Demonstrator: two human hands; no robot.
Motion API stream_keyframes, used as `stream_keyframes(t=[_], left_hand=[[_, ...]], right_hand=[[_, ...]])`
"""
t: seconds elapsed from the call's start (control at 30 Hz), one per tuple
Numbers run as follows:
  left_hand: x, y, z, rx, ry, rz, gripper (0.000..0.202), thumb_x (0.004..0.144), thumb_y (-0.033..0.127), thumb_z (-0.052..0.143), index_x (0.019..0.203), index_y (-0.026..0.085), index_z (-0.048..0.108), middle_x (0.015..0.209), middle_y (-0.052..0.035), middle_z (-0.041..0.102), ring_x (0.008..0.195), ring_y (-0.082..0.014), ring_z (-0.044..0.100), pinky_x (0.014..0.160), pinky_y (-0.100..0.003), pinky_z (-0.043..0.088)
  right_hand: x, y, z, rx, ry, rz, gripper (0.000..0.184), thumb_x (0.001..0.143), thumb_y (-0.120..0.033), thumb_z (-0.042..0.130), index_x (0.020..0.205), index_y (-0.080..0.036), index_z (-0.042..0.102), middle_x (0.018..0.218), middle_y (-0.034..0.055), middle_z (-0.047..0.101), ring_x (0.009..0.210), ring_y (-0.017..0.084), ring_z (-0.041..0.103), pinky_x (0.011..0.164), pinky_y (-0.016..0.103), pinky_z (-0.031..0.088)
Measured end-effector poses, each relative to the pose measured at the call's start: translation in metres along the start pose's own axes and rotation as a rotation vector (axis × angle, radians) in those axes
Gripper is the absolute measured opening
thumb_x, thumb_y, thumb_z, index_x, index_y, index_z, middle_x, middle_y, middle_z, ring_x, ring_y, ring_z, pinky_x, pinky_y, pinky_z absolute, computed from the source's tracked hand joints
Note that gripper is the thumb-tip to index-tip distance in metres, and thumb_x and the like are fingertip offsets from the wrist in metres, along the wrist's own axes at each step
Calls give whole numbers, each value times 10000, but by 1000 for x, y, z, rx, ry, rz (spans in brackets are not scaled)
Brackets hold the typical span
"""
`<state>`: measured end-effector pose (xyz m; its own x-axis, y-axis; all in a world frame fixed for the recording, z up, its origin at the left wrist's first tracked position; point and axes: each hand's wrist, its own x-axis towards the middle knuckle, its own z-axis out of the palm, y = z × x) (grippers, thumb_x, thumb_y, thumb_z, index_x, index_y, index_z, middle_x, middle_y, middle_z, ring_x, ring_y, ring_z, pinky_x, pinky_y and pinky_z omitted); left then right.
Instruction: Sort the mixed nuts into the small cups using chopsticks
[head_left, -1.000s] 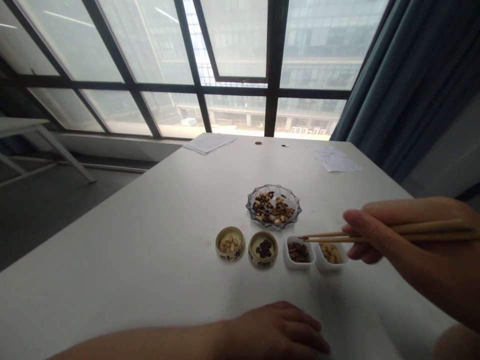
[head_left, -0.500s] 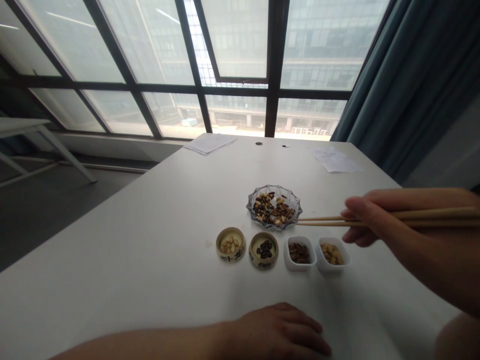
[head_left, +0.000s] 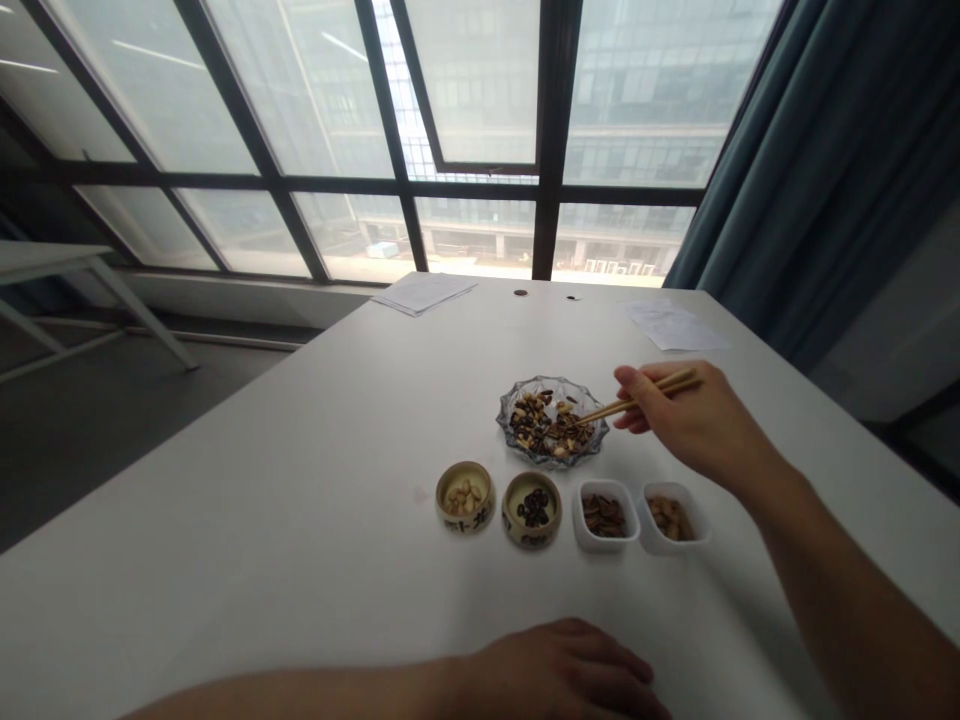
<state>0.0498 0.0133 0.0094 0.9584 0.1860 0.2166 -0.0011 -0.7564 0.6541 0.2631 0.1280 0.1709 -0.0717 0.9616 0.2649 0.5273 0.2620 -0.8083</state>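
holding chopsticks (head_left: 637, 400) over mixed seeds (head_left: 544, 425) (scalloped glass dish (head_left: 517, 452))

Four small dishes (head_left: 532, 510) line the table (head_left: 225, 500) — a glass bowl (head_left: 555, 458) just behind them.

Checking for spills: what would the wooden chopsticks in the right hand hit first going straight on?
The right hand's wooden chopsticks would likely meet the mixed seeds and nuts in the scalloped clear glass dish; depth is unclear.
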Motion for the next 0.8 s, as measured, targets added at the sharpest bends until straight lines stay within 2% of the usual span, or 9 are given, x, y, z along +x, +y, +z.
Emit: stream_keyframes(t=[0.23,0.43,0.6,0.8], left_hand=[[1,-1,2,22,2,9,465,1052,333,380,1446,151,548,1517,-77,615,1494,-218,476,1282,-321,313],[-1,-7,7,20,-3,19,460,1054,330,378,1451,168,544,1517,-61,617,1497,-206,473,1281,-312,313],[-1,-10,11,40,-7,38,480,1057,353,381,1473,163,526,1532,-54,603,1506,-207,459,1285,-307,302],[-2,-10,11,44,13,38,477,1060,365,385,1474,171,523,1522,-44,613,1492,-195,474,1292,-292,281]], right_hand=[[7,11,11,18,-30,29,517,957,-617,650,752,-152,750,703,132,780,633,276,787,563,308,627],[7,6,9,-53,48,17,500,994,-545,617,699,-163,744,671,120,772,591,261,775,537,300,615],[-7,-15,-5,-48,123,32,472,959,-572,665,731,-173,771,694,105,783,577,253,773,507,291,612],[-47,-51,-36,-88,162,-11,457,935,-608,685,743,-212,810,624,85,756,538,266,757,438,302,596]])
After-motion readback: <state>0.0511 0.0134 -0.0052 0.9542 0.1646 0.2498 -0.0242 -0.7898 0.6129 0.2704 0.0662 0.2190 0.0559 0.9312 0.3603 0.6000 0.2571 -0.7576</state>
